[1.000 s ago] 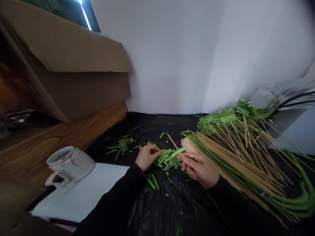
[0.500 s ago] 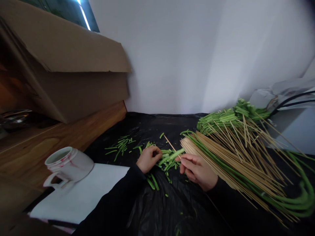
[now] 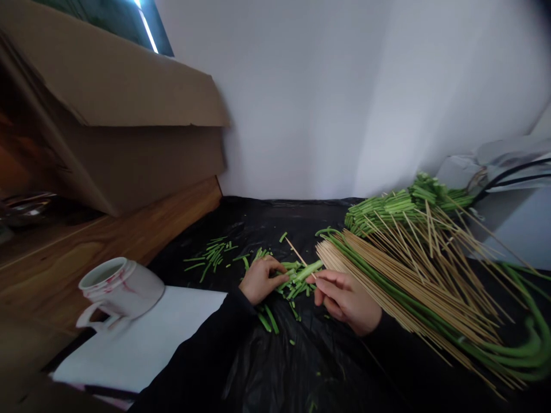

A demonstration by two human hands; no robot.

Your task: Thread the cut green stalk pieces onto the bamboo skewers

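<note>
In the head view, my right hand (image 3: 350, 301) pinches 1 thin, pointed wooden stick (image 3: 296, 250) between thumb and fingertips, slanting over a loose heap of smooth green cut stems (image 3: 307, 270), while my left hand (image 3: 260, 282) sits at the heap's left side, thumb and forefinger apart. Crinkled black plastic (image 3: 258, 215) lies open toward the wall (image 3: 279, 115), but straight tan sticks (image 3: 400, 274) crowd my right wrist. Since 0.5 s ago, my left thumb has straightened outward.

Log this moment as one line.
left hand: at cut green pieces; right hand: pinching thin stick; stick bundle: beside right hand
</note>
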